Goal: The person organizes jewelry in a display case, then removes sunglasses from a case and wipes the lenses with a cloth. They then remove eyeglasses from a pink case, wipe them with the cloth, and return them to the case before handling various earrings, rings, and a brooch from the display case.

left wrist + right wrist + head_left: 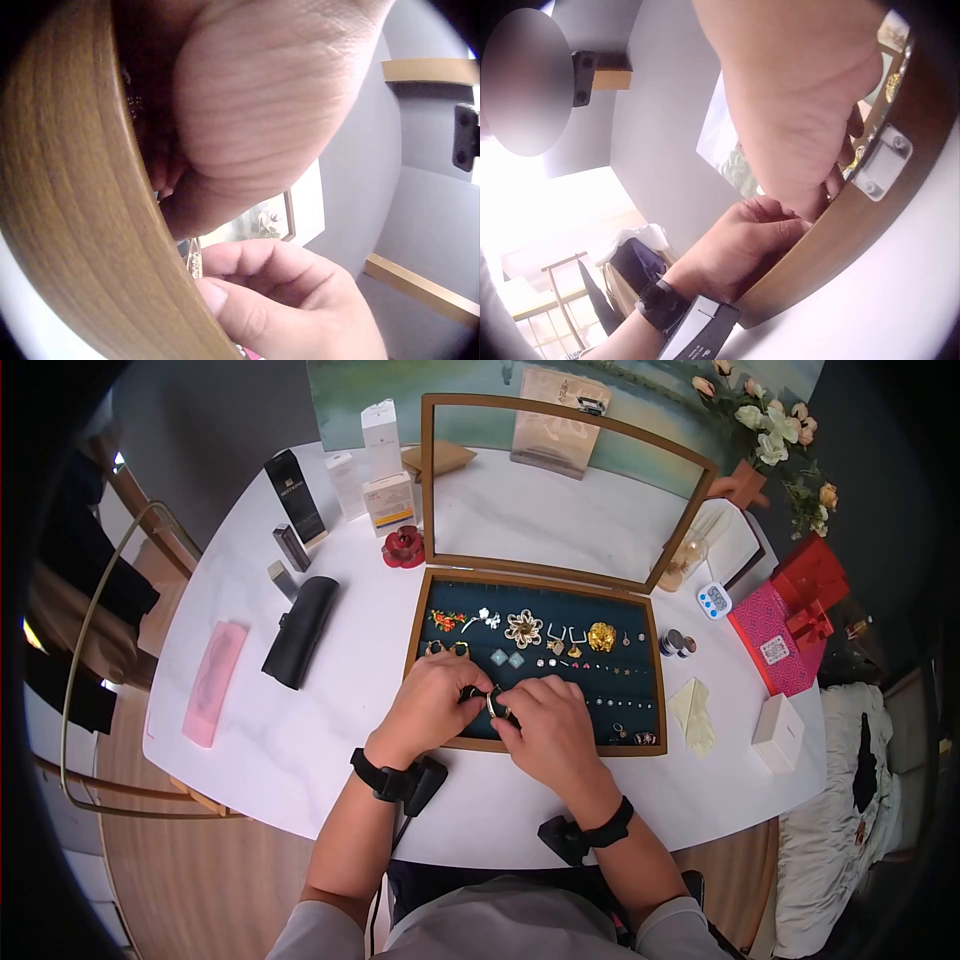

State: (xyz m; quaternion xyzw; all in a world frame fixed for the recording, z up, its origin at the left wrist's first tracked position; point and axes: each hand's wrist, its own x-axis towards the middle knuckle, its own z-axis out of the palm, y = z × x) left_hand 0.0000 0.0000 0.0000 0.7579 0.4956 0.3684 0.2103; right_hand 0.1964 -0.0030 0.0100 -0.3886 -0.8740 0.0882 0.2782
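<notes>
A small gold hoop-shaped piece of jewellery (492, 706) is held between both hands, low over the front of a wooden jewellery box (540, 582). My right hand (552, 732) pinches it with thumb and fingers; the left wrist view shows small stones along the gold hoop (194, 259). From the other side, my left hand (428, 698) curls its fingers and thumb at the same piece, the fingertips partly hidden. On the box's dark green lining lie a gold flower brooch (523, 628), a yellow-gold flower piece (602, 637), blue square earrings (508, 658) and several small studs.
The glass lid (432, 490) stands raised behind the box. To the left are a black case (301, 632), a pink pouch (215, 682) and upright cartons (380, 438). On the right lie a timer (714, 600), a pale cloth (692, 715), a white box (779, 733) and a pink gift bag (768, 640).
</notes>
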